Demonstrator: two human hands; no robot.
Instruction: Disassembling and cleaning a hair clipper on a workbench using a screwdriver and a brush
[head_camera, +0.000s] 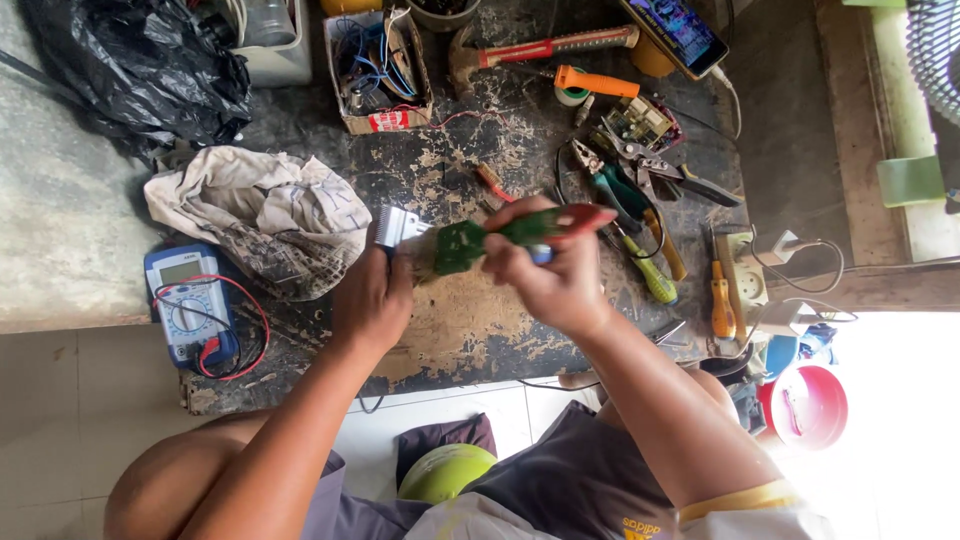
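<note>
Item: hair-clipper blade (398, 226), toothed metal, stiff, light, sharp-edged; pinched at its base in your left hand (372, 300) above the desk (440, 330) centre. Your right hand (548, 280) clenches a green-and-red brush (500, 234). Hold the blade by its flat sides.

— From where does the camera look?

— There is only one view. The camera sits on the person's head and looks almost straight down on the worn dark workboard (470, 330) lying on the floor.

— How near is it?

— Quite near. The two forearms enter from the bottom edge, and the left hand (372, 300) and the right hand (550, 275) meet close to the middle of the picture. The person's knees and lap fill the bottom.

— Which way does it face?

— Forward and down, away from the body. The far edge of the board, with the hammer (540, 47) and the cardboard box (380, 70), is at the top. The multimeter (190, 305) is at the left, the pink bowl (805, 405) at the right.

— Does another view share this scene?

— No, this is the single view.
</note>
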